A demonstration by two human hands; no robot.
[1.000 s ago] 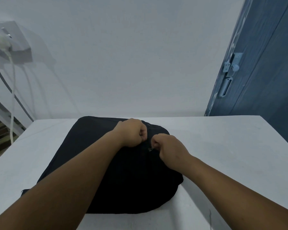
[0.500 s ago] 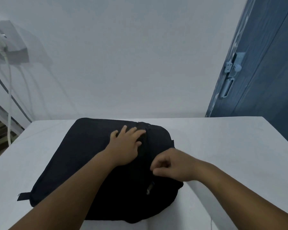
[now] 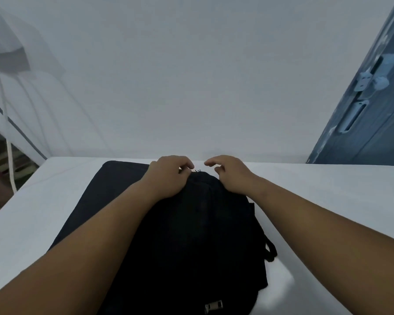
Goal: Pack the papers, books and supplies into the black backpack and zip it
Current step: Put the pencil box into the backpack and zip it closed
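Observation:
The black backpack (image 3: 191, 235) lies flat on the white table (image 3: 328, 201), its top end pointing away from me. No papers, books or supplies show outside it. My left hand (image 3: 168, 178) rests on the bag's far top edge with curled fingers, thumb and fingertips pinching at a small metal zipper pull (image 3: 198, 170). My right hand (image 3: 230, 176) sits just right of it on the same edge, fingers loosely curled and holding nothing. A small gap separates the two hands. A metal buckle (image 3: 213, 306) shows at the bag's near end.
A black strap loop (image 3: 270, 251) sticks out on the bag's right side. A blue door with a latch (image 3: 364, 87) stands at the right. A white cable (image 3: 8, 144) hangs down the wall at the left, beside the table's left edge.
Both hands moved to the far top edge of the backpack. My left hand went from lying flat to curled fingers; my right hand left the bag's right side. The view dropped closer to the bag.

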